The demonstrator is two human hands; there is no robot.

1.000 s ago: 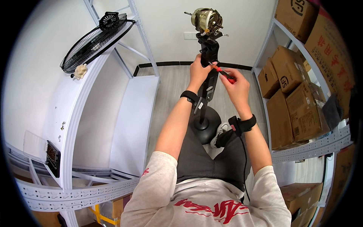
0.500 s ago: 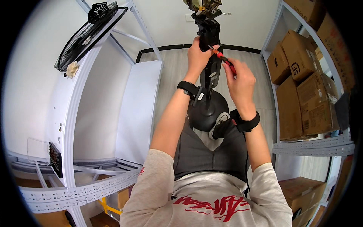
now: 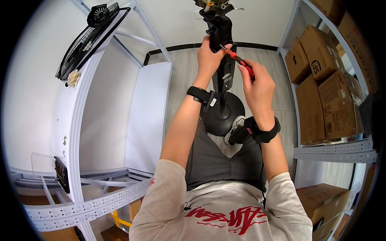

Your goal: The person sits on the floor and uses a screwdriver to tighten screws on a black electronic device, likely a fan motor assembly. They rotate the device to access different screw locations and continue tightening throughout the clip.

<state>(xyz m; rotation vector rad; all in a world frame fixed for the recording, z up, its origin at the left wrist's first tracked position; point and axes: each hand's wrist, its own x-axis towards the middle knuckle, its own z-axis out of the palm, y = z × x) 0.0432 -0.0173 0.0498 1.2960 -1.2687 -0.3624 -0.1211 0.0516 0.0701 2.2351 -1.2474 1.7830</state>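
A black pedestal fan stands before me, its round base [image 3: 215,126] on the floor by my shoe. At its top, bare motor parts [image 3: 215,5] show above the black plastic neck housing [image 3: 220,29]. My left hand [image 3: 208,61] is wrapped round the lower end of that housing, with some fingers hidden behind it. In my right hand [image 3: 259,86] is a red and black screwdriver [image 3: 240,61], slanting up and left. The screwdriver's tip is at the housing, close to my left thumb; whether it sits in a screw is too small to tell.
On the left, a white shelf [image 3: 80,120] holds a black fan grille [image 3: 82,50], a cream flower-shaped piece [image 3: 73,78], small metal parts [image 3: 64,140] and a black bit case [image 3: 61,174]. Cardboard boxes [image 3: 317,52] fill the rack on the right.
My right hand and the screwdriver handle have shifted slightly right and down. My left hand keeps its hold on the housing. The whole view has tilted a little.
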